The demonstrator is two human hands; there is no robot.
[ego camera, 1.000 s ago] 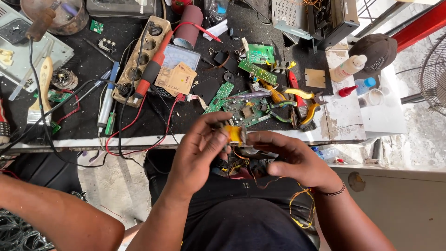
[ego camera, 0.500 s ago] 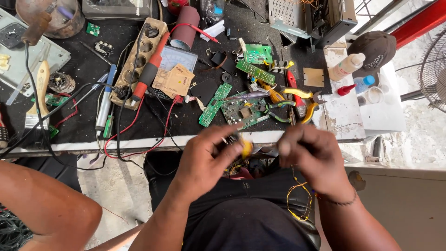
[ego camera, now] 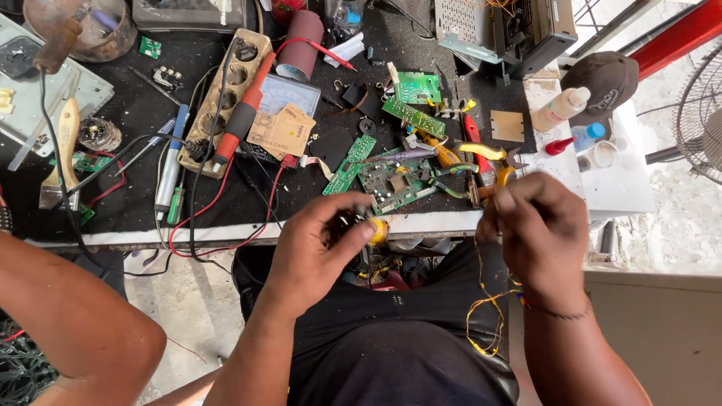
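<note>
Hands had come apart since a second earlier: then both sat bunched together over the lap around the small yellow part, now the right hand (ego camera: 540,225) was pulled out to the right and lifted, level with the near edge of the workbench (ego camera: 226,234). Left hand (ego camera: 320,244) stayed roughly where it was, just below the bench edge. Judging by that, a thin wire was being drawn out or unwound from the part, not yet cut or freed.

Left hand was curled, palm down, fingertips closed around the small yellow part (ego camera: 378,230), thumb and forefinger pinching it; the part sat right at the bench edge, over the lap. Forearm came up from lower left, wrist bent inward.

Right hand was closed in a loose fist, back toward the camera, fingertips pinched together on something thin; can't tell exactly what was in the pinch, likely the end of the thin yellow wire (ego camera: 485,316) that trailed down from the hand and looped over the dark trousers (ego camera: 406,338). Forearm rose from lower right, a thin band at the wrist.

Just beyond the hands, on the bench: a green circuit board (ego camera: 395,180), yellow-handled pliers (ego camera: 481,154), a red-handled soldering iron (ego camera: 241,120) further left, and a power strip (ego camera: 226,90) beside it.
</note>
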